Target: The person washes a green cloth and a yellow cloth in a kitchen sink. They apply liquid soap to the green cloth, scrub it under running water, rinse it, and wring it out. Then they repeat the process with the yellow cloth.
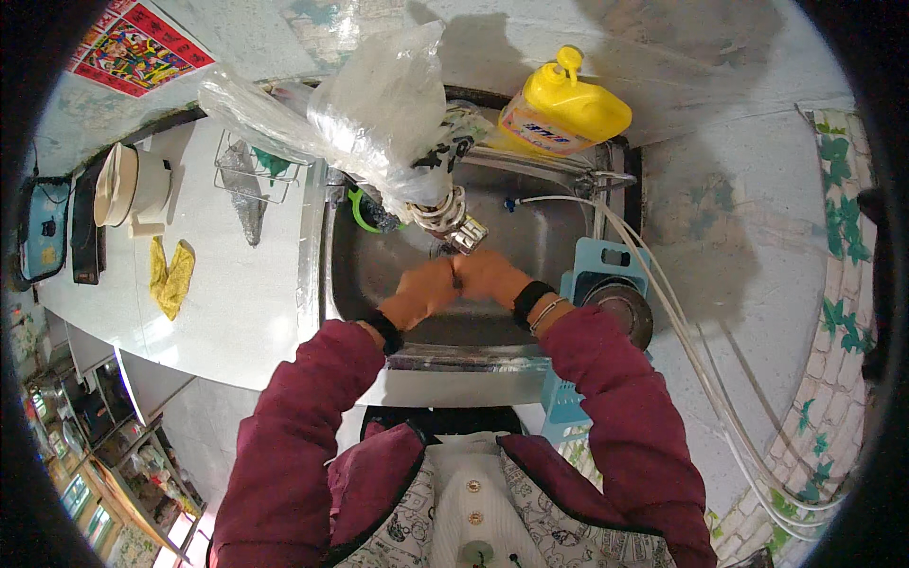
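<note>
Both my hands are together over the stainless steel sink (490, 323), just below a metal faucet head (454, 220). My left hand (428, 290) touches my right hand (486, 275); both are blurred, with fingers curled in, and a small dark patch shows between them. Whether they hold anything cannot be told. A clear plastic bag (383, 106) hangs over and around the faucet. In the sink's back left corner a green-rimmed strainer (366, 211) holds a dark scrubber. A white hose with a blue tip (510, 204) reaches into the sink from the right.
A yellow detergent jug (561, 110) stands behind the sink. Right of it, a light blue plastic rack (596, 255) holds a round dark lid (625, 312). On the left counter (234, 312) are a yellow cloth (170, 277), a wire rack (256, 170) and a cream container (135, 186). White hoses (682, 326) run down the right.
</note>
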Tool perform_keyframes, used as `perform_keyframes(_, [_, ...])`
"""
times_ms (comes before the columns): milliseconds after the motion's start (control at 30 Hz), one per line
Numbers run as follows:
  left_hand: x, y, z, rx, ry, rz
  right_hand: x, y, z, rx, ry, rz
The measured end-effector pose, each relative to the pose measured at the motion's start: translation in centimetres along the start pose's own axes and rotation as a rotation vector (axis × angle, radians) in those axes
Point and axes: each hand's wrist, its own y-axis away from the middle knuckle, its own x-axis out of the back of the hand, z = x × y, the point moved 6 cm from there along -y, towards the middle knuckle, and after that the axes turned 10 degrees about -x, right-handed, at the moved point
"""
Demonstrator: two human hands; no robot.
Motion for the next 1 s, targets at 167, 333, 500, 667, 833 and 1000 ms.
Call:
perform_keyframes(167, [-1.9, 1.7, 1.9, 0.051, -0.090, -0.092, -6.1, -0.1, 3.0, -0.124, -0.086, -0.444])
perform_keyframes(333, [2.8, 4.0, 4.5, 0.027, -0.143, -0.089, -3.8, 3.2, 2.1, -0.298, -1.016, -0.560])
perform_keyframes(500, [7.0, 5.9, 4.1, -0.434, 0.262, 0.489, -1.0, 4.8, 4.3, -0.253, -1.222, -0.240])
perform_keyframes(667, [4.3, 6.8, 0.2, 0.165, 1.263, 0.217, 5.5, 7.1, 0.6, -0.102, -0.712, 0.325])
perform_keyframes(833, [4.2, 8.0, 0.5, 0.277, 1.175, -0.035, 7.8, 9.1, -2.0, -0.059, -0.960, 0.388])
perform_keyframes(1000, [10.6, 9.4, 5.2, -0.268, 0.737, 0.671, 9.3, 11.1, -4.9, -0.242, -1.158, 0.305])
